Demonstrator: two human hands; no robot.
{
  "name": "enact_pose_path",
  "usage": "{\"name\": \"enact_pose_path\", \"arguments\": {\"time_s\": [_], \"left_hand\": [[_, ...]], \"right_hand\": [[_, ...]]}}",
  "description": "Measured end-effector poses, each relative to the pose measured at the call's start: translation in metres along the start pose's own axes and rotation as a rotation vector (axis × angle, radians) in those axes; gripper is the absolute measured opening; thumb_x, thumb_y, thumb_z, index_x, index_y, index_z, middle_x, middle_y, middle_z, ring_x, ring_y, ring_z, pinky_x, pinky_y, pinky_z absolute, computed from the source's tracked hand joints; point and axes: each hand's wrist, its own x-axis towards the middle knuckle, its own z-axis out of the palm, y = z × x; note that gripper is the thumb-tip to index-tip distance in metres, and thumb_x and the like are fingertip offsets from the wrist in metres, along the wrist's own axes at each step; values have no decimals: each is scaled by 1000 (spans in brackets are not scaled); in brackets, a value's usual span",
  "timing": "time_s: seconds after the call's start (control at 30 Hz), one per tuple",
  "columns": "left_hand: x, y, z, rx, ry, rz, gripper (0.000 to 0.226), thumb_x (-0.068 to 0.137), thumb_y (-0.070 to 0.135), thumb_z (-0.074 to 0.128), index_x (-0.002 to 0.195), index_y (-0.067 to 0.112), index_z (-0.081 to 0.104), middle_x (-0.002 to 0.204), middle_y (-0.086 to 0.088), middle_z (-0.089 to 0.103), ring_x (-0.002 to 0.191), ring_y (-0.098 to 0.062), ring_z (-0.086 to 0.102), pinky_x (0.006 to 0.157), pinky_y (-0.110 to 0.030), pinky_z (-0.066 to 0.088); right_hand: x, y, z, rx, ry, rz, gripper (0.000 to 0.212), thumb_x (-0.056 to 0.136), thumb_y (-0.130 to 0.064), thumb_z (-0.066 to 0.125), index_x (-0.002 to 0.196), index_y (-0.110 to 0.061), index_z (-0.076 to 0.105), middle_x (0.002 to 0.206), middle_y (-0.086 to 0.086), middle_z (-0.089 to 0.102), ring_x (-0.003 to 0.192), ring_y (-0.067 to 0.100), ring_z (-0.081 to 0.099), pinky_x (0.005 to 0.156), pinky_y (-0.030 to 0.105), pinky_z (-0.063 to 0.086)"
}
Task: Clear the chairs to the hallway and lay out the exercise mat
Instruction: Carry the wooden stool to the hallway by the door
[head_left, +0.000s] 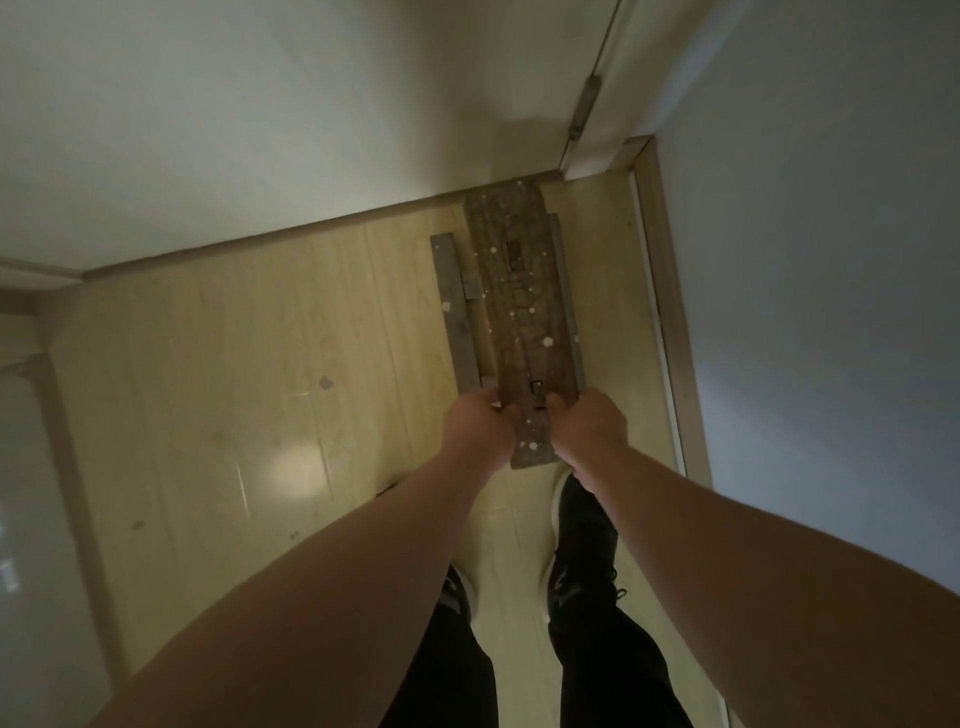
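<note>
A long, narrow wooden bench (519, 306), brown and flecked with white paint, stretches away from me toward the wall ahead. Its grey legs and rails (457, 312) show on both sides under the seat. My left hand (480, 426) grips the near end of the seat on the left. On the right edge of the same end my right hand (589, 423) is closed. The far end reaches the corner by the door. No exercise mat is in view.
A white wall (234, 130) stands ahead with a baseboard. A door frame (670, 312) and grey wall run along the right, and a hinge (584, 106) shows in the corner. Pale wood floor (234, 415) spreads to the left. My black shoes (582, 540) stand just behind the bench.
</note>
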Motion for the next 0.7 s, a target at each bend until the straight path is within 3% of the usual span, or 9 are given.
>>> {"name": "enact_pose_path", "arguments": {"time_s": [0.37, 0.7], "left_hand": [[39, 43, -20, 7, 59, 44, 29, 96, 15, 64, 124, 14, 72, 109, -11, 74, 96, -33, 72, 85, -47, 62], [42, 54, -10, 0, 69, 57, 23, 94, 14, 65, 115, 10, 75, 104, -11, 75, 97, -34, 72, 85, -47, 61]], "right_hand": [[24, -43, -6, 86, 39, -24, 50, 99, -43, 60, 126, -1, 62, 123, 20, 66, 112, 38, 65, 92, 46, 57], [32, -50, -19, 43, 65, -8, 50, 98, -44, 61, 122, 0, 63, 117, 18, 68, 107, 36, 67, 88, 45, 59]]}}
